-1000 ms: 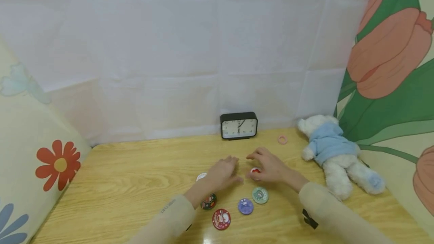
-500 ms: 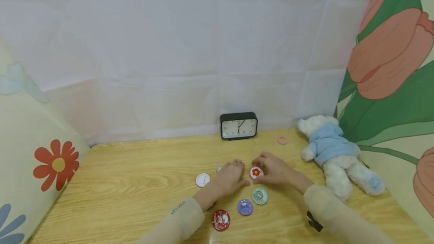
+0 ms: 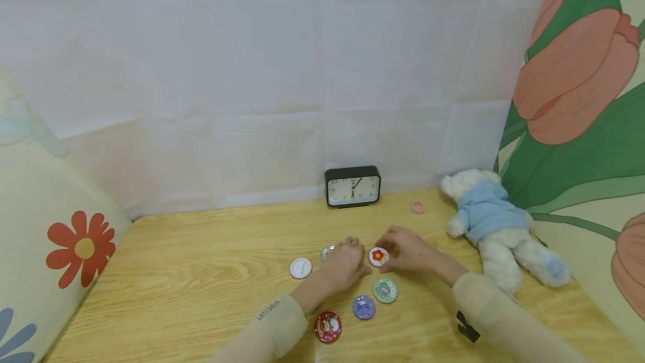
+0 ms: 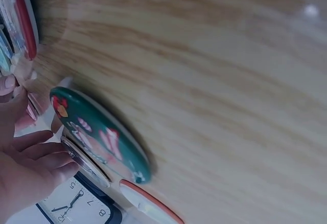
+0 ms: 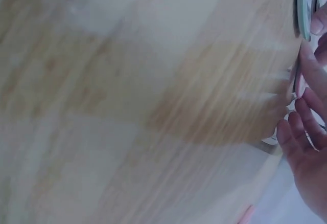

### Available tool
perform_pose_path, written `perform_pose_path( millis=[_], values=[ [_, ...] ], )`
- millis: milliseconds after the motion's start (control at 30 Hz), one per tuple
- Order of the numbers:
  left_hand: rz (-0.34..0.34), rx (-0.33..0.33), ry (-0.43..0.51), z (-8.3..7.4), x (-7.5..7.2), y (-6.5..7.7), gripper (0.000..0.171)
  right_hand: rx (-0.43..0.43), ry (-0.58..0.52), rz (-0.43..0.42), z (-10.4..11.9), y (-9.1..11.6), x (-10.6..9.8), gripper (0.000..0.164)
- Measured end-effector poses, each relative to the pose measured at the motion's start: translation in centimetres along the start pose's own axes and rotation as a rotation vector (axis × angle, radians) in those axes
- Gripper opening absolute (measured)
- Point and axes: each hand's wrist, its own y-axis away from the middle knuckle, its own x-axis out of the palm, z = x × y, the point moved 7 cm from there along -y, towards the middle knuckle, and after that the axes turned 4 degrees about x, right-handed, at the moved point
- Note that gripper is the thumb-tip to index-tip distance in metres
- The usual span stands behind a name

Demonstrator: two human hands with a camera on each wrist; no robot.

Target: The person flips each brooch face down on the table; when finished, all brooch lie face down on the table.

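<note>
My right hand (image 3: 409,251) pinches a round white pin badge (image 3: 378,257) with a red flower by its right edge, thumb nearer me and fingers behind, low over the wooden table (image 3: 211,251). Just left of that badge, my left hand (image 3: 344,265) lies palm down with relaxed fingers, partly covering a silvery badge (image 3: 326,252). A white-faced badge (image 3: 300,268) sits farther left. In the left wrist view a dark green badge (image 4: 102,137) shows beside the hand; the left forearm hides it in the head view. Nearer me are mint (image 3: 385,291), purple (image 3: 364,307) and red (image 3: 328,327) badges.
A black desk clock (image 3: 353,186) stands at the back by the white cloth (image 3: 227,83). To its right lies a small pink ring (image 3: 417,206). A white plush bear (image 3: 491,212) in a blue hoodie lies at the right edge. Flower-patterned cushions or fabric flank both sides.
My left hand has shifted slightly right and nearer me, uncovering the white-faced badge and part of the silvery one. My right hand's fingers have closed in on the flower badge's edge.
</note>
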Motion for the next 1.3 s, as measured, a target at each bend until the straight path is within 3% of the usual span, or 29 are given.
perform_pose_path(
  millis=[233,467,767,967,1200,1300],
  values=[
    [-0.017,0.024,0.011,-0.2,-0.2,0.0,0.038,-0.080,0.045,-0.053,0.8,0.1,0.0,0.042],
    [-0.087,0.052,0.292,0.2,-0.6,0.3,0.026,-0.151,0.082,-0.116,1.7,0.1,0.0,0.045],
    [-0.040,0.070,0.496,1.1,-2.5,0.7,0.032,-0.152,-0.117,-0.119,2.4,0.5,-1.2,0.042],
    [-0.021,0.048,0.563,1.6,-4.0,1.1,0.042,-0.211,-0.179,-0.158,3.6,0.7,-2.1,0.040],
    [-0.048,0.125,0.556,1.9,-5.7,1.3,0.036,-0.344,-0.205,-0.273,5.0,0.9,-3.0,0.041],
    [-0.050,0.125,0.552,2.0,-6.3,1.5,0.038,-0.365,-0.208,-0.312,5.4,1.0,-3.3,0.041]
  ],
)
